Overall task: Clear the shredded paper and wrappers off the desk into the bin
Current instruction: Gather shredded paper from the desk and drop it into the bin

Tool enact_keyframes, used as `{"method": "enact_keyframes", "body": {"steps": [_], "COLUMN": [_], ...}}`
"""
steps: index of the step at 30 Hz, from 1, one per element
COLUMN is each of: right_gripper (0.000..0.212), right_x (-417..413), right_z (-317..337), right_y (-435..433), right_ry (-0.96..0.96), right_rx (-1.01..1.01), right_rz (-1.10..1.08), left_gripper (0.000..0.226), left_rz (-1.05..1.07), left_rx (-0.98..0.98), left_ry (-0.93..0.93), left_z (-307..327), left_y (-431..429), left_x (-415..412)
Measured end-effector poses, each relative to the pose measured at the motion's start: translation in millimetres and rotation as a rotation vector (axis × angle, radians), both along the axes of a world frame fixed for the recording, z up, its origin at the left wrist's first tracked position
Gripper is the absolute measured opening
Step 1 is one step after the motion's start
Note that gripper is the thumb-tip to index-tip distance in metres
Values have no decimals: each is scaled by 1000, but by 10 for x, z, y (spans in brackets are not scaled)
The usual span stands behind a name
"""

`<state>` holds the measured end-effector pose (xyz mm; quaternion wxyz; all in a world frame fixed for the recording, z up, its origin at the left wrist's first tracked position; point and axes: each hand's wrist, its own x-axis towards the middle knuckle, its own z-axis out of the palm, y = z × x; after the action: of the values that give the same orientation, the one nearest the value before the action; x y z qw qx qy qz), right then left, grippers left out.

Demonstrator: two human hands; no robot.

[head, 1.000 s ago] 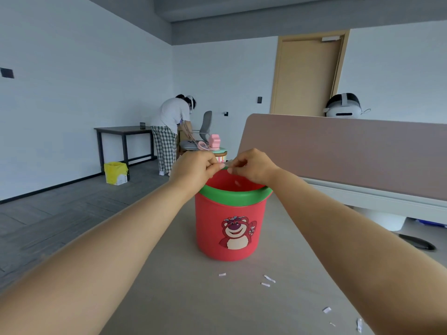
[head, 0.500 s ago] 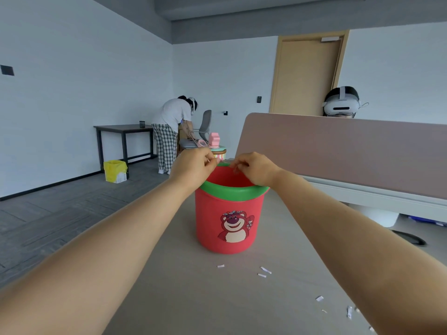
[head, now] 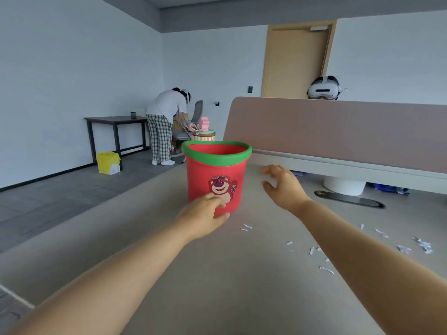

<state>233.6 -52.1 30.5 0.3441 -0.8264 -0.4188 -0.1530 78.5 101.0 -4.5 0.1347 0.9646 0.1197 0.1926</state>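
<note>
A red bin (head: 217, 170) with a green rim and a bear picture stands upright on the grey desk (head: 217, 274). My left hand (head: 203, 213) hangs low in front of the bin's base, fingers loosely curled, holding nothing. My right hand (head: 283, 184) is to the right of the bin, off its side, fingers spread and empty. Small white shreds of paper (head: 246, 227) lie on the desk just right of the bin's base. More paper scraps (head: 422, 245) are scattered further right, partly behind my right forearm.
A brown partition panel (head: 338, 126) runs along the desk's far right side. Behind it is a person wearing a headset (head: 323, 89). Another person (head: 164, 122) bends over a chair at the back. A yellow floor bin (head: 108, 162) stands by a dark table (head: 113, 120).
Both hands have come down from the bin's rim, where their fingertips met. The left one dropped to the bin's base and the right one moved off to the right and opened.
</note>
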Motion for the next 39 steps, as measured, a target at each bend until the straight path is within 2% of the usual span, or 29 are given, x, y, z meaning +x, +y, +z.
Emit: {"method": "enact_keyframes", "body": {"steps": [2, 5, 9, 16, 20, 24, 28, 31, 33, 35, 39], "right_gripper": [32, 35, 35, 31, 28, 27, 27, 42, 59, 71, 82], "right_x": [-13, -36, -26, 161, 233, 290, 385, 483, 539, 609, 845], "right_z": [-211, -427, -550, -642, -646, -658, -705, -768, -809, -842, -918], "right_y": [-194, -461, -811, -1617, -2065, -2572, -3082, -3392, -3556, -3704, -3992], "right_ry": [35, 67, 88, 143, 173, 173, 155, 218, 287, 370, 457], "right_rx": [-118, -220, -245, -245, -228, -198, -230, -330, -429, -472, -471], "right_rz": [-32, -52, -97, -195, -276, -377, -523, -659, -780, -907, -1100], "left_gripper": [56, 72, 78, 80, 72, 69, 65, 64, 68, 73, 75], "left_rz": [73, 128, 97, -181, -349, -529, -679, -621, -513, -435, -426], "left_rx": [-44, -64, -82, 106, 120, 86, -149, -88, -3, -11, 48], "left_ry": [285, 435, 457, 488, 486, 469, 401, 330, 368, 425, 516], "left_z": [-251, -409, -387, -465, -441, -423, -374, -344, -354, -375, -419], "left_y": [-67, -206, -417, -1267, -1697, -2161, -2454, -2511, -2501, -2515, -2659], "left_x": [-16, 47, 330, 887, 1063, 1191, 1305, 1596, 1867, 2118, 2441]}}
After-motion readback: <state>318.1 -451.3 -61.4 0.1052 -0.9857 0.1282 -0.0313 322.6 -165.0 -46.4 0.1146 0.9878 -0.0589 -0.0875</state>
